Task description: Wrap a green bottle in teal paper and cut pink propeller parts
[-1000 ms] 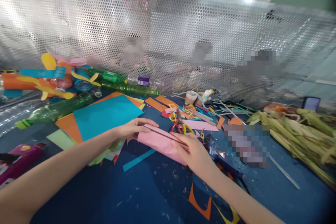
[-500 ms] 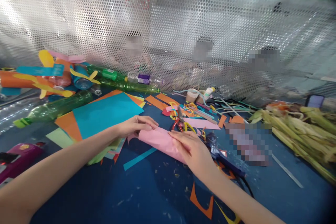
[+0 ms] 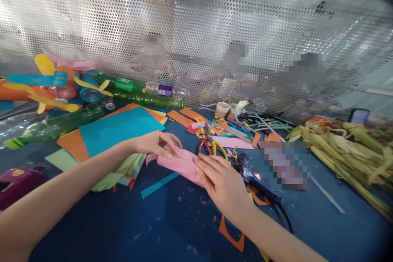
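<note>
A sheet of pink paper [image 3: 181,166], curved into a roll with a seam along its top, lies between my hands above the table. My left hand [image 3: 158,143] grips it near the far left end, thumb and fingers bent at the overlapping edge. My right hand [image 3: 225,182] lies over the near right end, its fingers pressed together on the paper. Whether something is inside the roll cannot be seen. Just beyond my right fingers rest scissors [image 3: 208,133] with red and yellow handles. A blue paper strip [image 3: 159,185] lies below the roll.
Coloured sheets [image 3: 119,129] are stacked at left, beside a green plastic bottle [image 3: 58,127] and bottle planes with yellow propellers [image 3: 98,86]. A dark blue glue gun [image 3: 264,188] with a cord lies right of my hand. Corn husks [image 3: 346,151] fill the right edge. A perforated metal screen [image 3: 196,28] stands behind.
My left thumb has come forward onto the paper's top edge and the left fingers have lifted and bent. My right hand has flattened slightly over the roll. The view has shifted a little.
</note>
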{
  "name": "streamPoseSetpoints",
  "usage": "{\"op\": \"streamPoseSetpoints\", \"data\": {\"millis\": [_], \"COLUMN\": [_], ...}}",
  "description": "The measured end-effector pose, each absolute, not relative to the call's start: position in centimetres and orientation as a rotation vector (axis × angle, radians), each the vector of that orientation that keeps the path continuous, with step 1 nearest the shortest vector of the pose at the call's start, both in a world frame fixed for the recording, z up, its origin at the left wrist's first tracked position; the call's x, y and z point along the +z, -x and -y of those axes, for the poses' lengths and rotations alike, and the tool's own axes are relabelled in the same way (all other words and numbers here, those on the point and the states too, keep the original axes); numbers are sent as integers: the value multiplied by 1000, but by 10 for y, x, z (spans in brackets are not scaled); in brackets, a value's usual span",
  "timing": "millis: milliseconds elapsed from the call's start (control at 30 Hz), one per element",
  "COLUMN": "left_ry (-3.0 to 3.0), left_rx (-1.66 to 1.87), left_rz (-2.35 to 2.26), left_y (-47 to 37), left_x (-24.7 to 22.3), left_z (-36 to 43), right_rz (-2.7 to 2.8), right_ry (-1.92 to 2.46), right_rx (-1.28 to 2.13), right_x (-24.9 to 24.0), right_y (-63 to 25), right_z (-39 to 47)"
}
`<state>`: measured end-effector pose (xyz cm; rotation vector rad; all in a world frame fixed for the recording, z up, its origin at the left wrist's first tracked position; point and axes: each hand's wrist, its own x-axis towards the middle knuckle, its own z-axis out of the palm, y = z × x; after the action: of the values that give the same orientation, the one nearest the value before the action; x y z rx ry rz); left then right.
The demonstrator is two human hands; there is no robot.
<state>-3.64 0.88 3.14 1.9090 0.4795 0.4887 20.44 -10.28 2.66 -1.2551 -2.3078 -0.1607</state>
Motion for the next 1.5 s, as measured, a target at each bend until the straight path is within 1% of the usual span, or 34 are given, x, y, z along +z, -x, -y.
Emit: {"op": "streamPoseSetpoints", "data": {"millis": [167, 267, 400, 600, 833, 1033, 1233, 1500], "left_ry": [-2256, -2330, -2342, -2306, -2233, -2246, -2240, -2287], "left_rx": [469, 520, 511, 484, 494, 541, 501, 548], "left_rz": [-576, -594, -556, -536, -620, -636, -699, -639], "left_y": [28, 24, 23, 24, 23, 23, 25, 26], "left_x": [53, 56, 56, 55, 50, 50, 52, 46], "left_z": [4, 10, 10, 6, 4, 8, 6, 2], "right_rz": [2315, 2288, 2307, 2304, 2254, 2192, 2143, 2225], "right_ry": [1229, 1257, 1252, 1258, 1321, 1360, 1377, 1317], "right_rx": [-226, -286, -310, -220, -162, -182, -159, -292], "right_x": [27, 30, 32, 34, 38, 34, 30, 29], "right_y": [-203, -201, -199, -201, -204, -204, -204, -207], "right_z": [104, 107, 109, 108, 109, 103, 96, 96]}}
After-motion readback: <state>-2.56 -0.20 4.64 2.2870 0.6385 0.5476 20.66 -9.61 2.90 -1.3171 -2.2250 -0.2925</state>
